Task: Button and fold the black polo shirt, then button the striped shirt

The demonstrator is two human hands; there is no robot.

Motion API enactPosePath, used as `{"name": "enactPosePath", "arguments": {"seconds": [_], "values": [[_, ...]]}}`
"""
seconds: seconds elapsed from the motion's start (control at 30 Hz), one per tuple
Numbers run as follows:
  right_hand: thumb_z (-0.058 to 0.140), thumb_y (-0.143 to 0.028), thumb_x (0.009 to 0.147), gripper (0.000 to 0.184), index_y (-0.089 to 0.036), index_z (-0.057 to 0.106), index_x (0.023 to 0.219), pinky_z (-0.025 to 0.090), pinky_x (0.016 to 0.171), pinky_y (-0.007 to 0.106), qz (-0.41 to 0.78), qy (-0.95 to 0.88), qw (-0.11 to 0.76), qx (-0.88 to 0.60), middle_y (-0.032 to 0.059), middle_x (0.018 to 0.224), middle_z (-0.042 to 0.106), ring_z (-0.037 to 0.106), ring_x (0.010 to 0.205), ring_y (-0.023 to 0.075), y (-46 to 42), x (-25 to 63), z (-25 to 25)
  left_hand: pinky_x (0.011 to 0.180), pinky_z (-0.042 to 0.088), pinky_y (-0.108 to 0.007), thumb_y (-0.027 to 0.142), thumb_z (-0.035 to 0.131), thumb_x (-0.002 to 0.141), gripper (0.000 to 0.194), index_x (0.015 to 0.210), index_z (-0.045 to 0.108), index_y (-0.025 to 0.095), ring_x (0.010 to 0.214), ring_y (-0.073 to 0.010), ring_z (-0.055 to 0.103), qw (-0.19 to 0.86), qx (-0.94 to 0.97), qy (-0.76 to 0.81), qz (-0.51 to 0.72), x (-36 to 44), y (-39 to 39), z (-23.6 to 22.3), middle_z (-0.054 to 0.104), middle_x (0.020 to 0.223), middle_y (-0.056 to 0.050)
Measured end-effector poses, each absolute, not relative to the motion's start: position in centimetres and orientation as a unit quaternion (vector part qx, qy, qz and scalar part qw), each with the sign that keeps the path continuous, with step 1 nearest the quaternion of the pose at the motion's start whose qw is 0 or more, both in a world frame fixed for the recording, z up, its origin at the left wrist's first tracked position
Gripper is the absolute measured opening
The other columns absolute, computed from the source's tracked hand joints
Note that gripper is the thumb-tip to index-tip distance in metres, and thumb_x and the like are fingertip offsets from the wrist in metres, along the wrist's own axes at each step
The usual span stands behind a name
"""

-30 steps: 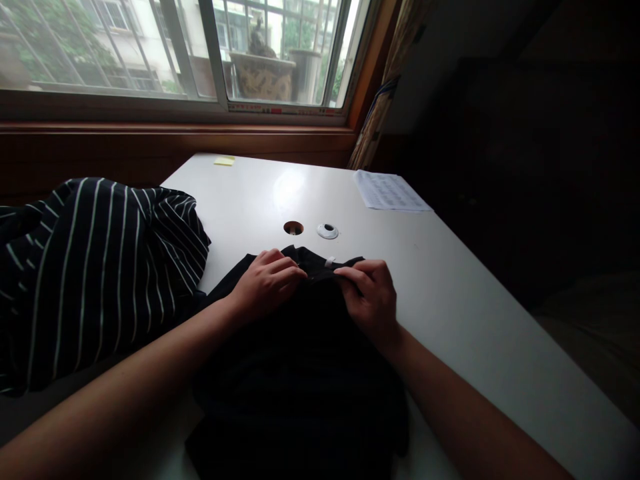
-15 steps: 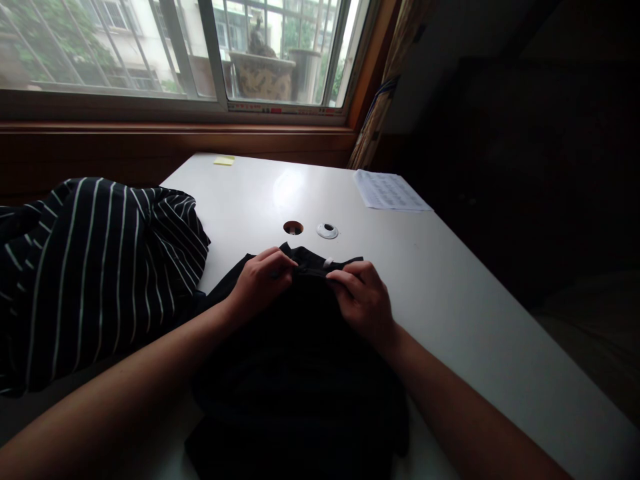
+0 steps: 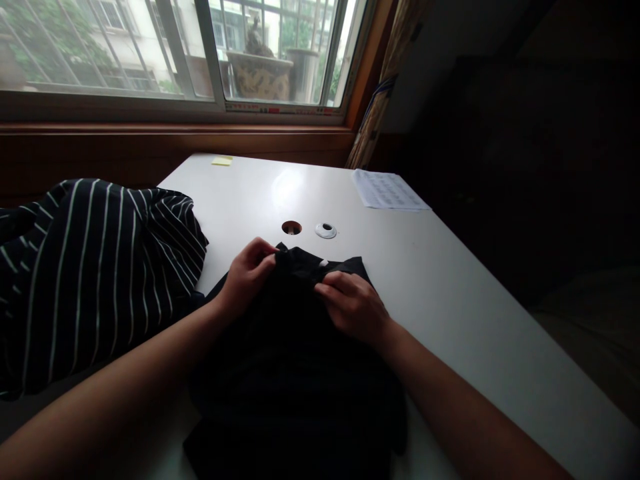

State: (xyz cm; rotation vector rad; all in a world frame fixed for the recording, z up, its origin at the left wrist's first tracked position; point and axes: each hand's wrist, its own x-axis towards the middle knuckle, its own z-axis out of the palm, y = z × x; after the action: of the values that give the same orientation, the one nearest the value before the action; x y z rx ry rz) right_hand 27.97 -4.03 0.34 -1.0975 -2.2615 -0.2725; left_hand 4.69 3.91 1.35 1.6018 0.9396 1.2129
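A black garment (image 3: pixel 300 373) lies spread on the white table in front of me, its far edge with a small white label (image 3: pixel 323 263) turned away from me. My left hand (image 3: pixel 249 272) pinches the upper left part of that edge between thumb and fingers. Just below the label, my right hand (image 3: pixel 351 303) has its fingers closed on the cloth, the fingertips pointing left. The cloth is so dark that its exact kind and its folds cannot be made out.
To the left sits a heap of black cloth with white stripes (image 3: pixel 95 267). Beyond the garment are a round cable hole (image 3: pixel 291 228) and its white cover (image 3: pixel 326 231). Printed papers (image 3: pixel 390 191) lie at the table's right edge, a yellow sticky note (image 3: pixel 221 161) at the back.
My left hand has shifted left along the garment's edge. My right hand has moved slightly down and left, below the label, and a corner of the edge now shows above it.
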Motion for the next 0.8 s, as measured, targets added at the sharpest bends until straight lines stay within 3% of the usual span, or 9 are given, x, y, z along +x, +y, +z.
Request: {"name": "enactPosePath", "arguments": {"seconds": [0.23, 0.4, 0.6, 0.8], "values": [[0.062, -0.014, 0.087, 0.02, -0.025, 0.063, 0.103, 0.054, 0.073, 0.036, -0.103, -0.745, 0.446, -0.486, 0.0048, 0.094, 0.054, 0.058, 0.084, 0.0201, -4.2, 28.7, 0.4, 0.067, 0.045, -0.023, 0.033, 0.065, 0.083, 0.015, 0.084, 0.059, 0.019, 0.072, -0.0129, 0.056, 0.438, 0.587, 0.402, 0.55, 4.2, 4.8, 1.0, 0.061, 0.078, 0.002], [0.064, -0.014, 0.085, 0.023, -0.026, 0.062, 0.105, 0.054, 0.076, 0.039, -0.097, -0.744, 0.442, -0.493, 0.005, 0.096, 0.053, 0.057, 0.088, 0.0216, -4.0, 28.5, 0.5, 0.068, 0.046, -0.024, 0.034, 0.065, 0.084, 0.017, 0.087, 0.06, 0.019, 0.075, -0.0137, 0.057, 0.439, 0.613, 0.389, 0.53, 4.5, 4.4, 0.8, 0.063, 0.081, 0.001], [0.064, -0.014, 0.085, 0.042, -0.027, 0.059, 0.125, 0.053, 0.09, 0.044, -0.086, -0.765, 0.414, -0.485, 0.009, 0.114, 0.052, 0.055, 0.106, 0.0251, -3.8, 27.9, 0.7, 0.068, 0.046, -0.025, 0.033, 0.063, 0.086, 0.015, 0.089, 0.059, 0.019, 0.075, -0.0145, 0.057, 0.425, 0.659, 0.377, 0.492, 4.5, 4.0, 0.9, 0.062, 0.082, 0.001], [0.07, -0.021, 0.085, 0.045, -0.032, 0.061, 0.128, 0.05, 0.085, 0.044, -0.145, -0.778, 0.372, -0.485, 0.0075, 0.118, 0.058, 0.052, 0.098, 0.0253, -4.3, 27.3, 0.7, 0.069, 0.047, -0.026, 0.03, 0.06, 0.087, 0.011, 0.091, 0.061, 0.02, 0.076, -0.0162, 0.059, 0.385, 0.715, 0.369, 0.452, 4.7, 3.5, 0.8, 0.063, 0.083, 0.0]]}}
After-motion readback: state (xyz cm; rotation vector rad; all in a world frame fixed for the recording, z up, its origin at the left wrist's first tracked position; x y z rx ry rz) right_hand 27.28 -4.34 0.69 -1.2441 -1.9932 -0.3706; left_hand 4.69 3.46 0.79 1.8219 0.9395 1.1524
